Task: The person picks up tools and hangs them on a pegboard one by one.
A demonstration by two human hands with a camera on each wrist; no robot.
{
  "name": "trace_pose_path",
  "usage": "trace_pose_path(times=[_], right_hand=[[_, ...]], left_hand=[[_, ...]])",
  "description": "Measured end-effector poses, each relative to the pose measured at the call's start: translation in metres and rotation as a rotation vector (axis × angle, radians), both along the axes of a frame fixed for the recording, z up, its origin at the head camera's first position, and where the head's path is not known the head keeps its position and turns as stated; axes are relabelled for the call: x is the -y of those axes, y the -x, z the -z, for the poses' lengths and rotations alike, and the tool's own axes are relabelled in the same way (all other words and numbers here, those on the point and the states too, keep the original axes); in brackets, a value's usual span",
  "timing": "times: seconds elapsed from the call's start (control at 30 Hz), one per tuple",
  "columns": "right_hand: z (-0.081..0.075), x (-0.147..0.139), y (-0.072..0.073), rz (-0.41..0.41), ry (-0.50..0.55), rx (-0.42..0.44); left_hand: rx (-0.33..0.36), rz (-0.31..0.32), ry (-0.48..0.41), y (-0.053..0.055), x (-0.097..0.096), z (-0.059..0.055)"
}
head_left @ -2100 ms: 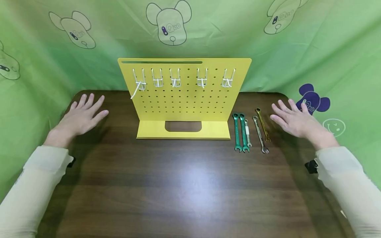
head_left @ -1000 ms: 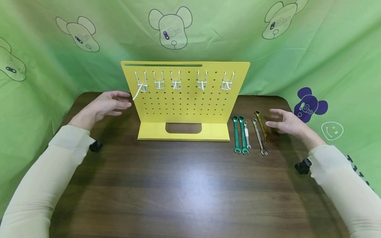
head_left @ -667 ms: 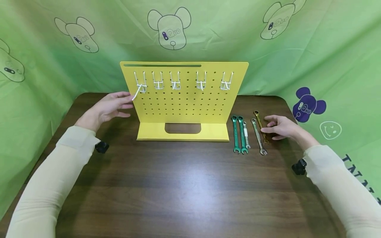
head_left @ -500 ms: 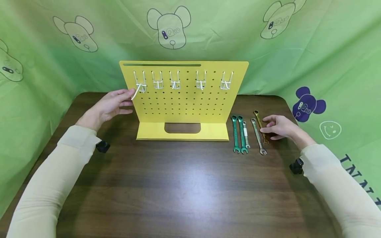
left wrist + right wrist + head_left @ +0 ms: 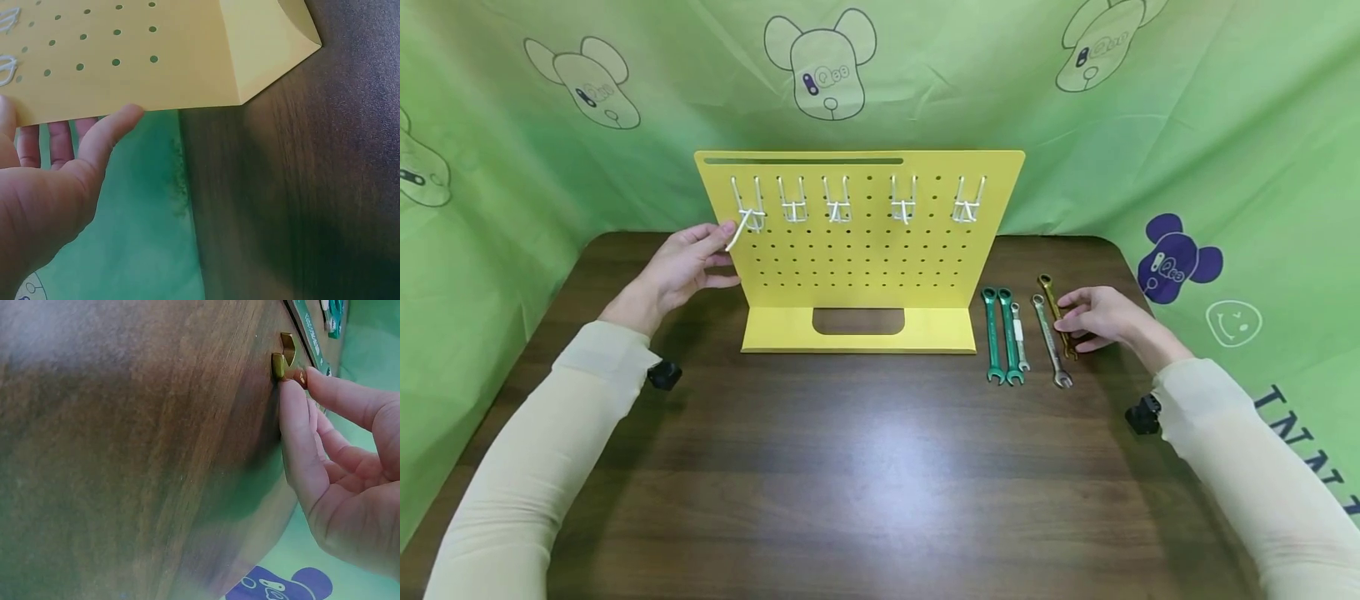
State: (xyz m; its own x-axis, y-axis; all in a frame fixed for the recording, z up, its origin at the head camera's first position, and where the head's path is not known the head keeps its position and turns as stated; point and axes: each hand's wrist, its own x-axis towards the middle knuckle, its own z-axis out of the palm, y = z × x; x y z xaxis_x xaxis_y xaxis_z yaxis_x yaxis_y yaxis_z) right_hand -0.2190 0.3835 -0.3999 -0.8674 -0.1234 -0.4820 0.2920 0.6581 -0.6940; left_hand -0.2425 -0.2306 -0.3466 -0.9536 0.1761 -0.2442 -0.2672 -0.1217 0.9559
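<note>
A yellow pegboard (image 5: pixel 868 250) with white hooks (image 5: pixel 902 204) stands upright on the brown table. My left hand (image 5: pixel 681 265) grips its left edge; the left wrist view shows the thumb at the front and several fingers behind the board. On the right, my right hand (image 5: pixel 1108 317) pinches a gold combination wrench (image 5: pixel 1048 292) near its open end, which the right wrist view shows close up. The wrench lies on or just above the table; I cannot tell which. Beside it are a silver wrench (image 5: pixel 1049 333), a small silver wrench (image 5: pixel 1018 329) and two green wrenches (image 5: pixel 992 333) (image 5: pixel 1009 333).
The dark wood table (image 5: pixel 850 467) stretches out in front of the board. Green printed cloth (image 5: pixel 940 75) hangs around its back and sides. Black wrist cameras (image 5: pixel 664 375) sit under both sleeves.
Both hands have come inward from a spread, flat pose at the sides. The left has taken hold of the pegboard's left edge; the right has closed on the gold wrench.
</note>
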Motion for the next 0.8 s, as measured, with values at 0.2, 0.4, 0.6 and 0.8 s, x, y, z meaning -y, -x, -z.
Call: trace_pose_path(times=[0.2, 0.4, 0.6, 0.8], right_hand=[[0.000, 0.001, 0.001, 0.012, 0.011, 0.010], [0.003, 0.001, -0.001, 0.040, 0.000, 0.013], [0.003, 0.001, 0.000, 0.036, -0.061, -0.013], [0.000, 0.000, 0.000, 0.006, -0.050, 0.002]], left_hand=[[0.005, 0.024, -0.043, -0.001, 0.004, 0.000], [0.090, 0.065, -0.086, -0.002, 0.008, -0.008], [0.101, 0.085, -0.030, -0.003, 0.005, -0.013], [0.114, 0.096, 0.030, -0.003, 0.003, -0.015]])
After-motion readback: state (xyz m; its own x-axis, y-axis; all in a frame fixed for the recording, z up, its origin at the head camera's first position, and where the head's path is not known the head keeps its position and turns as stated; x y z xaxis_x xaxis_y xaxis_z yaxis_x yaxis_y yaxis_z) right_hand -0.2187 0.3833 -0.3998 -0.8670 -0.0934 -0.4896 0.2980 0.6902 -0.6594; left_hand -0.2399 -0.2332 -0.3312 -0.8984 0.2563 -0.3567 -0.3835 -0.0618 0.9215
